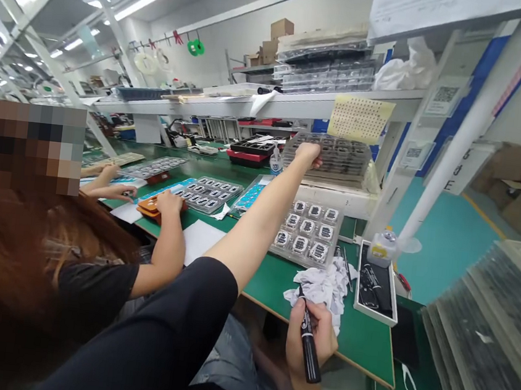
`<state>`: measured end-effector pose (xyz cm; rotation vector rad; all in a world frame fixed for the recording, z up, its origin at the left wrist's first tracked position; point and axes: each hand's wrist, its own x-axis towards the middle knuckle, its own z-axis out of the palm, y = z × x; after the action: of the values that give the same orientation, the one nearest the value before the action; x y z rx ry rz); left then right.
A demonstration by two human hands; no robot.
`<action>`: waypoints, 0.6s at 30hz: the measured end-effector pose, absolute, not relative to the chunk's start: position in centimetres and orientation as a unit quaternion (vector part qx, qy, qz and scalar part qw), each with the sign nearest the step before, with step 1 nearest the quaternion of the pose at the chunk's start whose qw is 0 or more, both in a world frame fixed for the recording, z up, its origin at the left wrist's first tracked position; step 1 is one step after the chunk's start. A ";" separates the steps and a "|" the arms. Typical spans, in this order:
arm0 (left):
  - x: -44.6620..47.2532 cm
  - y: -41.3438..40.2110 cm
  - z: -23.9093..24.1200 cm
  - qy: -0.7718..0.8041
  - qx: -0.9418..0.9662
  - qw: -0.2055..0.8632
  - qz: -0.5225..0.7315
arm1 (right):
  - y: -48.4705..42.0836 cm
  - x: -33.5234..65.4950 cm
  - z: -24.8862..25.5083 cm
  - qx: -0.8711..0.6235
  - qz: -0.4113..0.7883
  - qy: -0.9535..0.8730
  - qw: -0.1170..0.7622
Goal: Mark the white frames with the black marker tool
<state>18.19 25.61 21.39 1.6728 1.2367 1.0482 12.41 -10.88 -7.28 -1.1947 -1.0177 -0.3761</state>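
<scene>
My left arm stretches forward, and my left hand point(309, 155) is closed at the front of a stack of clear plastic trays point(343, 160) under the shelf. What its curled fingers hold, if anything, is hidden. A black marker pen point(308, 349) is gripped in my right hand point(313, 334), its tip pointing away from me over a crumpled white cloth point(323, 285) at the bench edge. Just beyond the cloth lies a clear tray point(277, 256) with rows of small white-and-black parts point(307, 226). Another slim dark pen-like item point(345, 260) rests beside the cloth.
A white box point(391, 320) with dark contents and a clear bottle point(383, 248) stand at right. Tall stacked trays point(475, 323) rise beyond. On my left, a co-worker's hand point(169, 203) is at an orange tray point(150, 207). A shelf point(288, 105) crosses above the green bench point(260, 282).
</scene>
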 end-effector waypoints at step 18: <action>-2.0 17.0 9.5 0.501 0.734 0.217 0.405 | -11.2 12.1 -6.9 -0.524 -0.143 -0.453 0.707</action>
<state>-1.96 16.98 9.47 2.0324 1.3872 1.1213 12.08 -11.16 -6.94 -1.1643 -1.0064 -0.3173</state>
